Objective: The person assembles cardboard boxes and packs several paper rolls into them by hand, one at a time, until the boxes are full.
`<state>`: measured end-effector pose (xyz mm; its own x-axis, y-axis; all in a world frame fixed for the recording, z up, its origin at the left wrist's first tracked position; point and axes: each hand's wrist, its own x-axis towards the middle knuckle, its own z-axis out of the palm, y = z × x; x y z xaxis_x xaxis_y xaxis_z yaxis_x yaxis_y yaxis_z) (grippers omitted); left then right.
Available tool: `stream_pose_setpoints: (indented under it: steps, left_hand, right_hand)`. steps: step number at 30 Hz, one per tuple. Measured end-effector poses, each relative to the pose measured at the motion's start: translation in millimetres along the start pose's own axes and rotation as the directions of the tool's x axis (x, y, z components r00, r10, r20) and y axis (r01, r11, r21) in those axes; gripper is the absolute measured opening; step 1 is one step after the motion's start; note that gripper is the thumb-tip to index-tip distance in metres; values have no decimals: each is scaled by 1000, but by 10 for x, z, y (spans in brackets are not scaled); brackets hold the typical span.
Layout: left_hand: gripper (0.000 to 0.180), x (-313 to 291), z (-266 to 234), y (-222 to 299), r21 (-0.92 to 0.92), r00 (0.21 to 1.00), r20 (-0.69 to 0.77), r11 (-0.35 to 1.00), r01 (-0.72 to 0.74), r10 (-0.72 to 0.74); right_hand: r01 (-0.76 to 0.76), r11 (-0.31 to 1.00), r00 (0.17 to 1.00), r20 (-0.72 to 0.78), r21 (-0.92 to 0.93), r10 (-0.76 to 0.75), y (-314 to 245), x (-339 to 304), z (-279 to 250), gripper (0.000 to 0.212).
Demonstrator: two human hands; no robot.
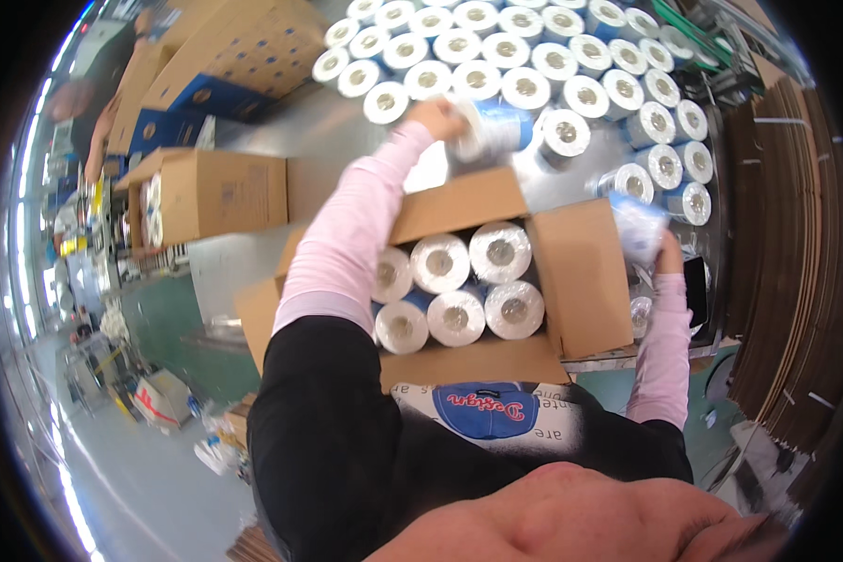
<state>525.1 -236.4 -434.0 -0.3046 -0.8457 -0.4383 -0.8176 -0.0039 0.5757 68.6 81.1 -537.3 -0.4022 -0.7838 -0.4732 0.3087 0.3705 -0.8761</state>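
My left hand (pixel 437 119) reaches past the carton's far side, its fingers closed on one end of a wrapped white roll (pixel 478 139) with a blue band, tipped on its side and blurred. To the right of the carton, my right hand (pixel 668 255) grips another wrapped roll (pixel 637 229), also smeared by motion. Between my arms stands an open cardboard carton (pixel 585 281) with its flaps folded out. Several white rolls (pixel 455 318) stand upright inside it in two rows, hollow cores facing up; my left sleeve covers part of its left side.
Many upright rolls (pixel 506 51) crowd the metal table's far side and right edge. A filled carton (pixel 239 197) and a larger tilted carton (pixel 253 51) are at left, near another person (pixel 94 103). Flattened cardboard (pixel 782 262) is stacked at right.
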Motion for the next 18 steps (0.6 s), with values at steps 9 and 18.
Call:
stream_pose_setpoints:
  steps: [9, 18]
  left_hand:
    - [27, -3257, -1763, -660, -636, 911, 66, 721, -276, 406]
    - [34, -4275, -1180, -540, 528, 950, 76, 797, -295, 302]
  right_hand:
    - [293, 942, 489, 821, 163, -294, -2511, -1036, 2475, 42]
    - [931, -245, -70, 793, 269, 605, -1900, -3201, 4553, 26]
